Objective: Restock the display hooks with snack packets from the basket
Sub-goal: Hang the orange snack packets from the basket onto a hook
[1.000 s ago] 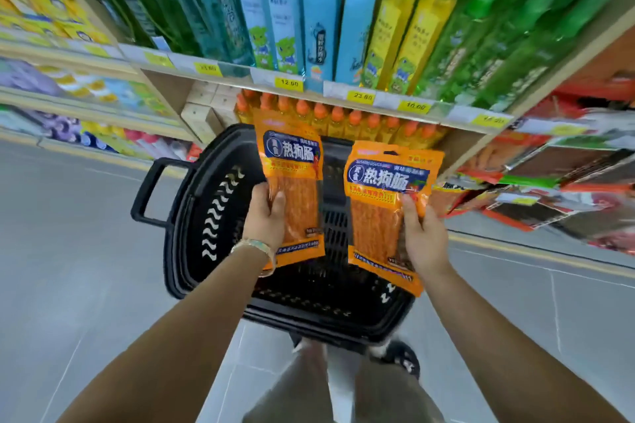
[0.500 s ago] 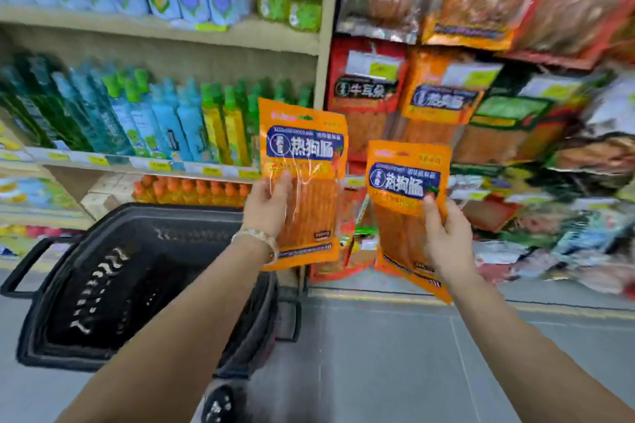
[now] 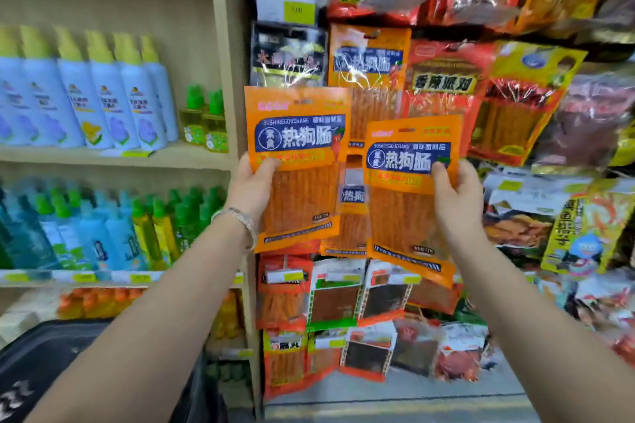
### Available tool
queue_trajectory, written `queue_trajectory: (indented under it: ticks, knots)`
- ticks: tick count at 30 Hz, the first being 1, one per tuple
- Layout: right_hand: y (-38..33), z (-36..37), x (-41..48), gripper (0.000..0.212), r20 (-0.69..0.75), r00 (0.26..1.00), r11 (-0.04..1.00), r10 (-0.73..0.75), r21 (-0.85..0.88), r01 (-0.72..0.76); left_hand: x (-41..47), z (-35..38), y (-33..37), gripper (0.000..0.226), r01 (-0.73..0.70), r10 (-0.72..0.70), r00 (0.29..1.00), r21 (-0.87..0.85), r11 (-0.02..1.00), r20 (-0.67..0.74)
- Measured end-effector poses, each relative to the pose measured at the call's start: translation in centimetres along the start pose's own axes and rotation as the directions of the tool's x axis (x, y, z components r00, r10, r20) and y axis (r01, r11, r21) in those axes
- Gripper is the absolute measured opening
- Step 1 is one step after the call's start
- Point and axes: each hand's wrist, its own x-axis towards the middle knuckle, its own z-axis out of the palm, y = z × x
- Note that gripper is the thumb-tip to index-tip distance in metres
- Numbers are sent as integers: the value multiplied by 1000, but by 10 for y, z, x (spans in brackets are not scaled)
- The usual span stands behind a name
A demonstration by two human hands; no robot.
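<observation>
Each hand holds one orange snack packet up in front of the hanging display. The left hand (image 3: 252,191) pinches the left packet (image 3: 299,148) at its side edge with the thumb across the front. The right hand (image 3: 458,197) grips the right packet (image 3: 410,178) at its right edge, fingers (image 3: 441,175) curled round it. The basket (image 3: 41,374) sits low at the left, with only its dark rim in view. A matching hanging packet (image 3: 369,62) shows just above and behind the two held ones, so that column looks like the target. The hooks themselves are hidden behind the stock and cannot be made out. The main risk, as I judge it, is missing the hook. Both packets are held partway down one edge, below the top strip, so the thin top could flop or twist as it is pushed on. With both hands full, no hand is free to steady the row, and a push could knock the neighbouring red packet (image 3: 446,79) or the black packet (image 3: 288,55) loose. The two held packets are just beside each other, so one could snag the other. A one-edge pinch on slick film could also slip and drop a packet to the floor.
</observation>
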Motion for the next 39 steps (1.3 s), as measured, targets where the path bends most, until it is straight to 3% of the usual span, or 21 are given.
queue_trajectory:
  ticks: [7, 12, 20, 27, 29, 33, 35, 37, 39]
  knots:
    - [-27, 22, 89, 28, -7, 998, 979, 55, 195, -52, 61, 26, 39, 21, -129, 123, 988, -67, 989, -98]
    - [-41, 47, 138, 18, 0, 998, 950, 56, 307, -53, 98, 44, 50, 22, -141, 128, 987, -141, 980, -94]
    - [-42, 84, 190, 13, 131, 978, 874, 164, 441, -206, 132, 64, 48, 21, -144, 143, 990, -98, 985, -12]
    - [-36, 99, 211, 14, 185, 953, 863, 238, 410, -295, 145, 78, 43, 28, -97, 99, 995, -65, 993, 30]
    - [-31, 101, 212, 26, 164, 947, 862, 277, 392, -320, 147, 82, 42, 29, -96, 97, 995, -41, 995, 20]
    - [-18, 103, 209, 19, 19, 989, 957, 149, 249, -148, 147, 91, 40, 27, -89, 91, 994, -36, 995, 53]
    - [-13, 100, 207, 29, -89, 994, 986, 67, 156, -53, 146, 96, 40, 27, -99, 101, 991, -21, 995, 91]
    - [-14, 98, 204, 23, -75, 997, 979, -12, 200, 27, 145, 101, 40, 29, -110, 110, 988, -3, 994, 110]
    - [-21, 98, 201, 22, 29, 999, 959, -46, 282, 36, 143, 108, 42, 30, -125, 121, 983, 19, 992, 139]
